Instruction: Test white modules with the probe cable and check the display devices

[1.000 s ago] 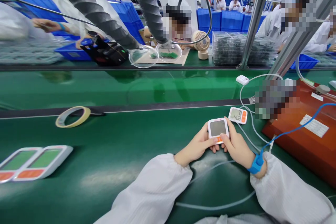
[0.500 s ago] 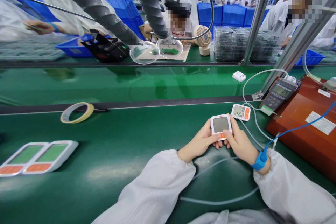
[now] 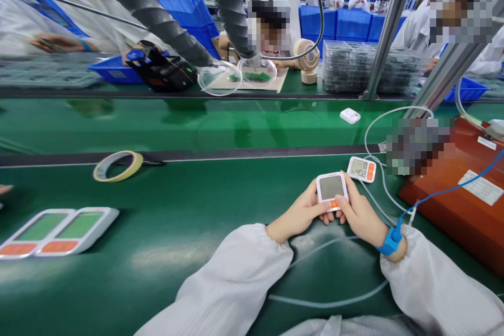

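Note:
A small white device with a grey blank screen and an orange button (image 3: 331, 187) is held upright just above the green mat between both hands. My left hand (image 3: 299, 216) grips its left side and lower edge, fingers curled. My right hand (image 3: 359, 213) grips its right side, thumb on the orange button; a blue wrist strap (image 3: 391, 241) sits on that wrist. A second like device (image 3: 361, 169), showing digits, lies on the mat just behind, joined to a white tube.
Two larger white devices with green screens (image 3: 59, 231) lie at the left. A tape roll (image 3: 117, 166) rests near the conveyor belt (image 3: 197, 126), which carries a small white part (image 3: 349, 115). A red-brown fixture (image 3: 464, 189) stands at the right. Other workers sit beyond the belt.
My hands and the held device have stayed as they were. The small white part on the conveyor belt has drifted left. A fingertip has appeared at the far left edge.

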Action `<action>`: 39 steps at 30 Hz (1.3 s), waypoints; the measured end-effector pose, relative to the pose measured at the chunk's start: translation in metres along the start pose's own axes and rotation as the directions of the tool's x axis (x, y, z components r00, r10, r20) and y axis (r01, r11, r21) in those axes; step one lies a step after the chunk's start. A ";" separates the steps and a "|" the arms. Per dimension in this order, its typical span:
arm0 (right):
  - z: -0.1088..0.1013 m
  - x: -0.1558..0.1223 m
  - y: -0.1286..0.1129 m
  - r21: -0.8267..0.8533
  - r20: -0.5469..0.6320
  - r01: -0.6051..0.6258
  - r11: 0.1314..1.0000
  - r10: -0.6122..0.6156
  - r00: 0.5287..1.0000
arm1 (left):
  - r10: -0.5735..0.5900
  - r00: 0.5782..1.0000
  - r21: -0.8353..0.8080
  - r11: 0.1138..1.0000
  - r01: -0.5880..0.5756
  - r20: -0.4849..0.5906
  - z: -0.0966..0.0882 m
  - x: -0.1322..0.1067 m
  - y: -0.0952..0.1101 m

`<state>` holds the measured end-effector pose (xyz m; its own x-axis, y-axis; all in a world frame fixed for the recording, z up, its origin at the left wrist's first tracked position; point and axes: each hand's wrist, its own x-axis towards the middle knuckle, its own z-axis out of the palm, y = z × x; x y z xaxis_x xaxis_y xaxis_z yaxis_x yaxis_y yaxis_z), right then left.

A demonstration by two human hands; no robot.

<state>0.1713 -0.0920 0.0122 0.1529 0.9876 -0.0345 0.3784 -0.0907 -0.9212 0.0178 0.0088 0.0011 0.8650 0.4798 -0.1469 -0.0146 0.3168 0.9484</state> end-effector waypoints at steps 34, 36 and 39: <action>0.000 0.020 0.021 0.144 -0.147 -0.032 0.989 0.053 0.988 | 0.117 0.913 0.338 0.941 0.024 -0.391 -0.031 0.008 0.001; 0.002 0.013 0.013 0.064 -0.162 0.067 0.996 -0.056 0.985 | 0.108 0.918 0.343 0.939 0.033 -0.383 -0.031 0.008 0.001; 0.007 0.000 0.001 -0.157 0.122 0.321 0.934 -0.304 0.945 | 0.079 0.917 0.281 0.959 0.037 -0.390 -0.033 0.011 0.000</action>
<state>0.1659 -0.0914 0.0085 -0.0820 0.9763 0.2004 0.5455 0.2122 -0.8108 0.0107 0.0412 -0.0095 0.5964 0.7845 -0.1699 0.1594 0.0916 0.9829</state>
